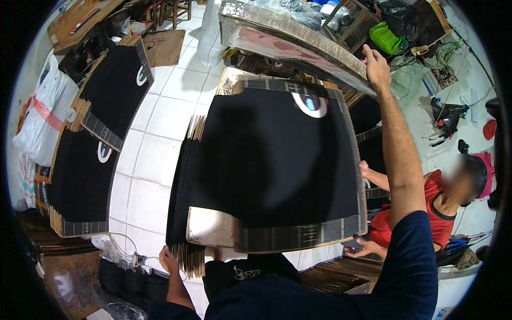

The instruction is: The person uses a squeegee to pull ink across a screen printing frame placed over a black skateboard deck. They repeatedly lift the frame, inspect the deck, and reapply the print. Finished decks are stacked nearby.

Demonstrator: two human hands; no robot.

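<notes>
My right hand (377, 69) reaches up at the far right and grips the end of a raised wooden screen frame (298, 41), which is tilted over the back of the work. Below it lies a board covered in black cloth (277, 154), with a white ring print (310, 105) near its far edge and a grey grid band (304, 234) along its near edge. My left hand (169, 261) is low at the left, fingers curled at the near corner of a stack of cloth-covered boards (184, 202). What its fingertips pinch is too small to make out.
At right a co-worker in red (442, 205) touches the board's right edge with one hand; the other hand holds a dark flat object (353, 245). More printed black boards (85, 176) stand at left. White bundles (45, 114) lean by the left wall. Bags crowd the back right.
</notes>
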